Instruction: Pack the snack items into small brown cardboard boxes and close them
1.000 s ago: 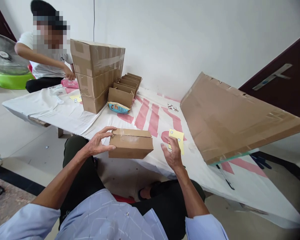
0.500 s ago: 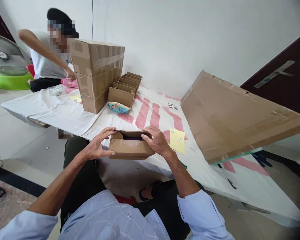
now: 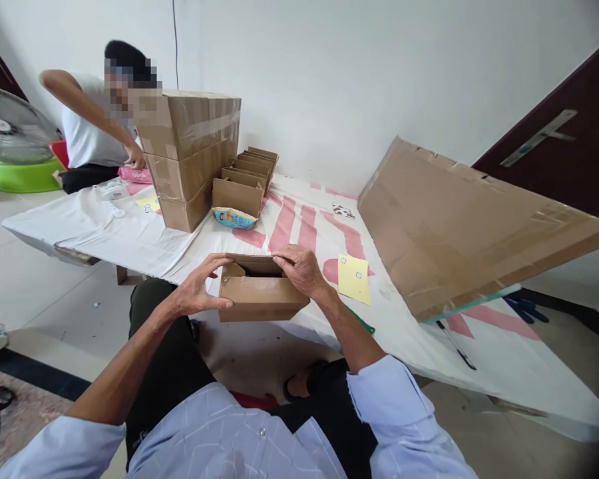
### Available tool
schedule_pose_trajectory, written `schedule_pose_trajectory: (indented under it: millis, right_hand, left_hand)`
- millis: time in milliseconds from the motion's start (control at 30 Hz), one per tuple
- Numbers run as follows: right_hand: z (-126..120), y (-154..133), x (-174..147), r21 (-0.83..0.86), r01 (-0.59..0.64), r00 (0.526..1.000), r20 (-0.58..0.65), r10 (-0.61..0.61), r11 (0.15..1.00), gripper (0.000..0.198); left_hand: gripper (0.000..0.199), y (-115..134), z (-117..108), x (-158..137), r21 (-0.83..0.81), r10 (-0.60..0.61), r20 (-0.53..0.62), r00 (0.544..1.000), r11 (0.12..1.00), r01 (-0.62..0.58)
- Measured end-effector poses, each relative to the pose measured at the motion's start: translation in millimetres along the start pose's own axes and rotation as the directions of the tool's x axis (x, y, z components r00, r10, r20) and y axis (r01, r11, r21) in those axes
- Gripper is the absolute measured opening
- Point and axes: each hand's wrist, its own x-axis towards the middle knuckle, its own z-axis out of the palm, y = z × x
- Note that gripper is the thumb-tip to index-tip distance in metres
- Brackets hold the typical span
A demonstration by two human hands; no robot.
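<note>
A small brown cardboard box (image 3: 259,296) rests at the table's near edge, its top partly uncovered and its inside dark. My left hand (image 3: 197,289) grips its left end, thumb on the front wall and fingers at the back corner. At the back right, my right hand (image 3: 302,271) pinches the raised lid flap (image 3: 252,261) between thumb and fingers. What lies in the box is too dark to make out. Beyond the hands, a blue snack packet (image 3: 234,218) leans by a row of open cardboard boxes (image 3: 237,196).
Taped cartons (image 3: 190,143) are stacked at the left, with a co-worker (image 3: 87,123) behind them handling a pink packet (image 3: 134,175). A large cardboard sheet (image 3: 469,233) leans at the right. A yellow paper (image 3: 354,279) and a black pen-like tool (image 3: 456,346) lie on the white cloth (image 3: 299,319).
My right hand has shifted slightly left along the box's back flap, and its fingers now hold the flap's edge. My left hand stays on the left end. The camera view has tilted a little.
</note>
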Motion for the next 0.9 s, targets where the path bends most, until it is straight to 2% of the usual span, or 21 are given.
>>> schedule_pose_trajectory:
  millis: [167, 267, 367, 433, 533, 633, 900]
  right_hand:
    - [6, -12, -7, -0.206, 0.009, 0.988, -0.149, -0.04, 0.978, 0.027]
    - [9, -21, -19, -0.238, 0.046, 0.997, -0.043, -0.058, 0.97, 0.025]
    - [15, -21, -29, -0.176, 0.051, 0.993, 0.117, -0.03, 0.983, 0.018]
    - [18, -17, -33, -0.113, 0.04, 0.99, 0.142, -0.024, 0.993, 0.016]
    - [22, -12, -34, -0.041, 0.06, 0.996, 0.075, -0.056, 0.997, 0.014]
    - [25, -12, -35, -0.044, 0.087, 0.996, 0.023, -0.086, 0.995, 0.015]
    - [19, -10, -43, -0.138, 0.061, 0.997, -0.029, -0.065, 0.989, 0.018]
  left_hand:
    - [0.083, -1, -4, 9, -0.018, -0.054, 0.035, 0.998, 0.998, 0.054]
    - [0.072, -1, -5, 13, -0.014, -0.065, 0.071, 0.995, 0.998, 0.066]
    - [0.061, 1, -6, 16, -0.004, -0.047, 0.091, 0.995, 0.999, 0.047]
    - [0.057, 2, -5, 17, -0.002, -0.018, 0.091, 0.996, 1.0, 0.018]
    - [0.053, 3, -2, 18, -0.015, 0.021, 0.096, 0.995, 1.0, -0.02]
    - [0.053, 6, 1, 21, -0.019, 0.025, 0.087, 0.996, 1.0, -0.023]
    - [0.03, 16, 11, 40, 0.021, -0.07, -0.007, 0.998, 0.997, 0.07]
